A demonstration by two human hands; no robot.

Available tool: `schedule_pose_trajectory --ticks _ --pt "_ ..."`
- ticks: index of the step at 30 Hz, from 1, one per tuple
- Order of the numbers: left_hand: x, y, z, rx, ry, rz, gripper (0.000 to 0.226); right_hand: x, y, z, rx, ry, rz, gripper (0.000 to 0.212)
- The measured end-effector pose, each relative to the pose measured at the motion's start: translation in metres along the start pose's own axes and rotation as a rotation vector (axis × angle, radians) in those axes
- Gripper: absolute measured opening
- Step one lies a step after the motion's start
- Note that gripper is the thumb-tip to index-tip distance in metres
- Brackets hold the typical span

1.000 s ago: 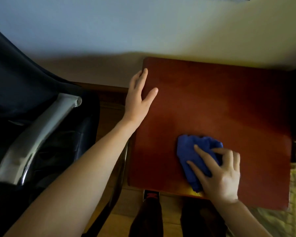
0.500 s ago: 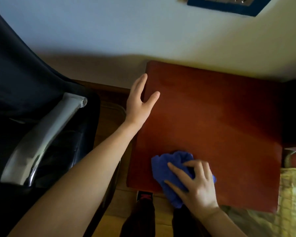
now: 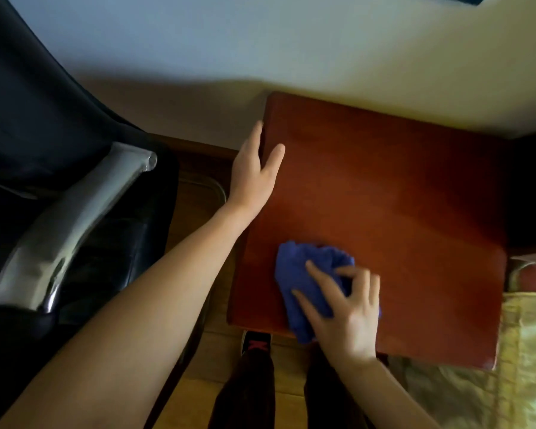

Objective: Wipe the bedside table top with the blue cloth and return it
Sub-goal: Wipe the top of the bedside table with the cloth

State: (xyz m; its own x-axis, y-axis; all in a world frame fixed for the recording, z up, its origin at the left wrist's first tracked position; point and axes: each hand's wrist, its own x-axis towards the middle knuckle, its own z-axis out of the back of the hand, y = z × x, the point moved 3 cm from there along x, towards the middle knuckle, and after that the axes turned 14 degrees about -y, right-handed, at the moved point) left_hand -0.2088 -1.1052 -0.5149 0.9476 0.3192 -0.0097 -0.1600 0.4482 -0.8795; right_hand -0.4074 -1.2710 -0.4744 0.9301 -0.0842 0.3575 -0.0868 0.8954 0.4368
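Pressing blue cloth [image 3: 304, 274] on table top [image 3: 399, 196].

Blue cloth [image 3: 304, 274] – reddish-brown table top [image 3: 399, 196] – black chair [image 3: 44, 119]

Two bare hands are in view: the left hand [image 3: 254, 171] at the upper-left edge of the table top, the right hand [image 3: 347, 314] at lower centre of the frame. One reddish-brown, square wooden bedside table top [image 3: 399, 196] fills the right half. One crumpled blue fabric cloth [image 3: 304, 270] lies on it, partly under the right hand. One black leather chair [image 3: 44, 134] takes up the left of the frame, with one silver metal armrest [image 3: 68, 224] showing (any second armrest is out of sight). One dark shoe with pink markings [image 3: 256, 342] appears at bottom centre. One yellow-gold satin bedspread [image 3: 508, 376] sits at lower right.
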Motion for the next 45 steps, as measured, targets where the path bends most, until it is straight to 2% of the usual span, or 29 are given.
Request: schedule_pose_trajectory --ticks 3,5,7,9,11,14,17,19,21,23,24,27,30,32,33,35,38,40,42,45 --pt "0.001 0.003 0.000 -0.016 -0.020 0.040 0.041 0.010 -0.011 -0.003 0.014 0.012 0.084 0.038" --pt "0.000 0.005 0.001 -0.026 -0.005 0.116 0.037 0.054 -0.025 -0.019 -0.058 -0.119 -0.003 0.038" --pt "0.000 0.007 0.001 -0.060 0.046 0.184 0.035 0.106 -0.040 -0.037 -0.134 -0.228 -0.182 0.039" --pt "0.000 0.006 0.001 -0.097 0.073 0.218 0.034 0.129 -0.038 -0.045 -0.149 -0.211 -0.244 0.040" --pt "0.003 0.003 0.002 -0.085 0.053 0.220 0.031 0.108 -0.023 -0.038 -0.089 -0.157 -0.125 0.039" --pt "0.002 0.001 0.004 -0.061 0.034 0.232 0.024 0.025 0.002 -0.010 0.035 0.033 0.089 0.039" --pt "0.000 0.004 0.002 -0.073 0.058 0.249 0.025 0.008 -0.006 0.000 0.064 0.106 0.168 0.041" --pt "-0.001 0.007 0.001 -0.085 0.049 0.246 0.029 0.044 -0.018 -0.015 0.013 -0.021 0.116 0.040" --pt "-0.001 0.011 0.000 -0.113 0.053 0.256 0.035 0.097 -0.028 -0.037 -0.081 -0.177 -0.021 0.039" --pt "-0.001 0.013 -0.001 -0.159 0.058 0.273 0.037 0.135 -0.033 -0.053 -0.145 -0.230 -0.164 0.040" --pt "-0.001 0.012 -0.001 -0.168 0.052 0.278 0.036 0.139 -0.031 -0.055 -0.144 -0.221 -0.180 0.040" --pt "0.001 0.006 0.001 -0.130 0.038 0.262 0.035 0.090 -0.009 -0.036 -0.039 -0.114 -0.031 0.039" --pt "0.001 0.006 0.002 -0.137 0.075 0.300 0.032 -0.004 0.012 -0.004 0.114 0.127 0.236 0.043" --pt "-0.001 0.008 0.002 -0.150 0.112 0.335 0.029 -0.021 0.009 0.003 0.164 0.221 0.363 0.045" --pt "-0.001 0.009 0.001 -0.159 0.115 0.341 0.027 -0.012 0.004 -0.001 0.169 0.214 0.380 0.043" --pt "0.000 0.012 0.001 -0.181 0.097 0.340 0.024 0.027 -0.002 -0.019 0.120 0.080 0.313 0.039" --pt "0.000 0.013 0.001 -0.250 0.103 0.401 0.025 0.105 -0.013 -0.052 -0.043 -0.151 0.023 0.038" --pt "0.002 0.013 0.001 -0.303 0.115 0.451 0.023 0.129 -0.009 -0.060 -0.097 -0.185 -0.098 0.039" --pt "0.004 0.011 0.005 -0.320 0.123 0.456 0.025 0.112 0.006 -0.056 -0.046 -0.139 -0.039 0.040" --pt "0.004 0.007 0.013 -0.259 0.179 0.444 0.030 0.038 0.031 -0.033 0.106 0.062 0.197 0.040"
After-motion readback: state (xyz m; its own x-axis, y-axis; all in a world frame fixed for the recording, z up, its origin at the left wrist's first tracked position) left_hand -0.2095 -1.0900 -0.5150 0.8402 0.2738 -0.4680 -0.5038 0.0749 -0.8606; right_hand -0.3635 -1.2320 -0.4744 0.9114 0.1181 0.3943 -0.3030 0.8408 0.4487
